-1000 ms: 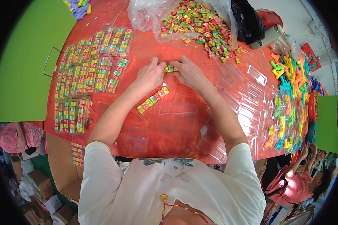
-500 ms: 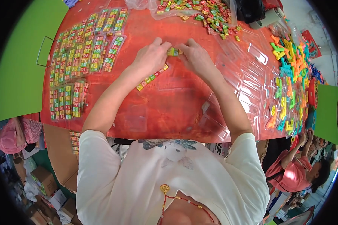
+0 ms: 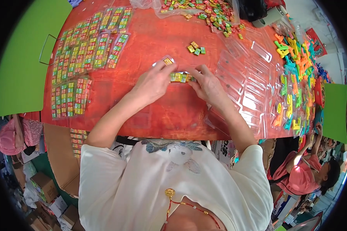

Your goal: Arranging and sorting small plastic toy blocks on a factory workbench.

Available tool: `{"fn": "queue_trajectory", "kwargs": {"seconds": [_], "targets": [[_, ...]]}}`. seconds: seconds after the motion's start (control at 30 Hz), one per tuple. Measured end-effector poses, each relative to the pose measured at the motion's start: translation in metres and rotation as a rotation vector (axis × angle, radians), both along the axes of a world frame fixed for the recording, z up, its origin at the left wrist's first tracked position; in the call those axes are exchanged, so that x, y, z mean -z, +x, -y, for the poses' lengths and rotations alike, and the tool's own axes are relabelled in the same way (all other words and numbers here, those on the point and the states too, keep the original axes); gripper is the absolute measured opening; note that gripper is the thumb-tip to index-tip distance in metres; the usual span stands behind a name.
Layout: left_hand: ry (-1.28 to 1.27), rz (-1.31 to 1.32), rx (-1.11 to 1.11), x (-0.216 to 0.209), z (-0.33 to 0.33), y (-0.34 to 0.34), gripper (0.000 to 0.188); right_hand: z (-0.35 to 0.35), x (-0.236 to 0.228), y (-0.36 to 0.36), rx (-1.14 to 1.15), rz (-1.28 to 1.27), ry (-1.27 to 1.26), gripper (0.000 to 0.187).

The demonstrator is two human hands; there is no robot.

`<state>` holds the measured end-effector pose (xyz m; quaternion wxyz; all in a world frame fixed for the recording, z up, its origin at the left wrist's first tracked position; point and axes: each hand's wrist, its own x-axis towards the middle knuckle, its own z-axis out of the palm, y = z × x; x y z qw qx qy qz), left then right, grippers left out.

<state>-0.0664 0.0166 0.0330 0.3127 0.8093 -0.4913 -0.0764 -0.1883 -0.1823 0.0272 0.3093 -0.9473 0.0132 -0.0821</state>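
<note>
Near four loose blocks (image 3: 197, 51), left hand (image 3: 152, 85) and right hand (image 3: 209, 85) pinch one block row (image 3: 178, 77).

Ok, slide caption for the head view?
Left hand and right hand at a row of blocks, red table beneath.

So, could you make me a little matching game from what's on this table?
Things:
1. row of blocks
2. filled packs
3. empty clear trays
4. plastic toys

Descriptions:
A. heaped in bright colours on the right side of the red table
B. colourless, just right of the right hand
C. between the left hand and right hand
D. overlapping, at the table's left

Pairs: 1-C; 2-D; 3-B; 4-A
</note>
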Motion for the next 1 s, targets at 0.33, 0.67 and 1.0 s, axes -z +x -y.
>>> {"fn": "queue_trajectory", "kwargs": {"seconds": [0.33,0.67,1.0], "targets": [[0.125,0.265,-0.094,0.020,-0.016,-0.013,0.033,-0.026,0.011,0.016,-0.114,0.117,-0.236,0.036],[0.155,0.335,-0.137,0.028,-0.013,-0.006,0.025,-0.010,0.012,0.011,-0.061,0.171,-0.083,0.026],[-0.033,0.434,0.024,0.027,0.007,-0.021,0.043,0.003,0.011,0.010,-0.113,0.100,0.021,0.025]]}}
